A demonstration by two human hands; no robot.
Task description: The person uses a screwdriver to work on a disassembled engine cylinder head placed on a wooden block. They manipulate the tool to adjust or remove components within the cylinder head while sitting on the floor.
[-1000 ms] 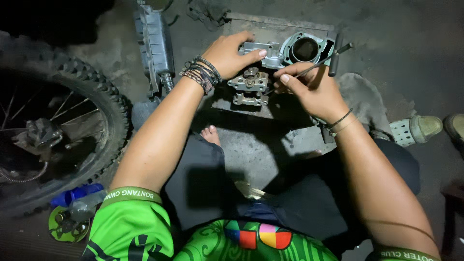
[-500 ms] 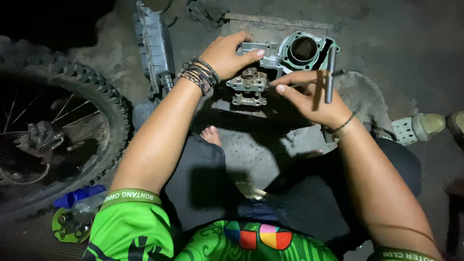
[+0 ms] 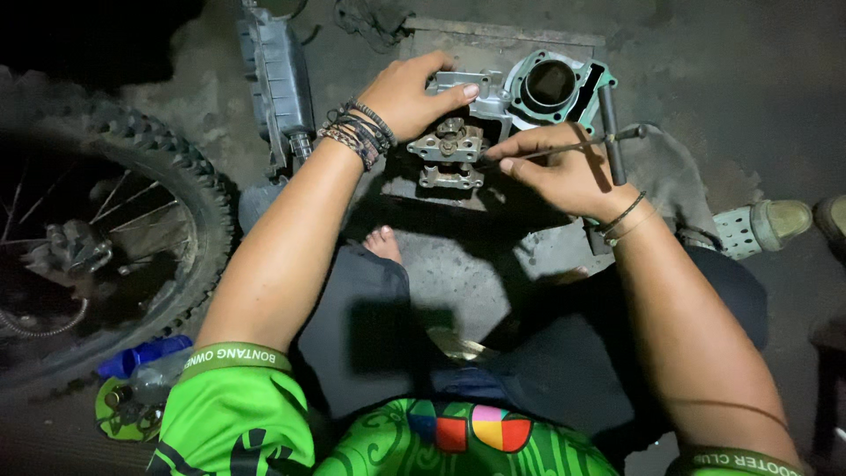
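Observation:
A grey metal engine head (image 3: pixel 451 152) lies on the dark ground in front of me, next to a round cylinder block (image 3: pixel 553 85) with a green gasket face. My left hand (image 3: pixel 412 93), with dark bead bracelets on the wrist, rests on top of the engine head and grips it. My right hand (image 3: pixel 564 174) holds a T-handle wrench (image 3: pixel 608 134); its thin shaft points left toward the engine head, and its crossbar stands upright beside the cylinder block.
A knobby motorcycle wheel (image 3: pixel 115 238) fills the left side. A long grey housing part (image 3: pixel 278 75) lies at the upper left. A blue bottle (image 3: pixel 141 355) sits at the lower left. A pale shoe (image 3: pixel 762 225) lies to the right. My bare foot (image 3: pixel 383 244) is below the parts.
My right hand has turned the T-handle wrench and brought its shaft tip left to the engine head. The left hand stays on the engine head.

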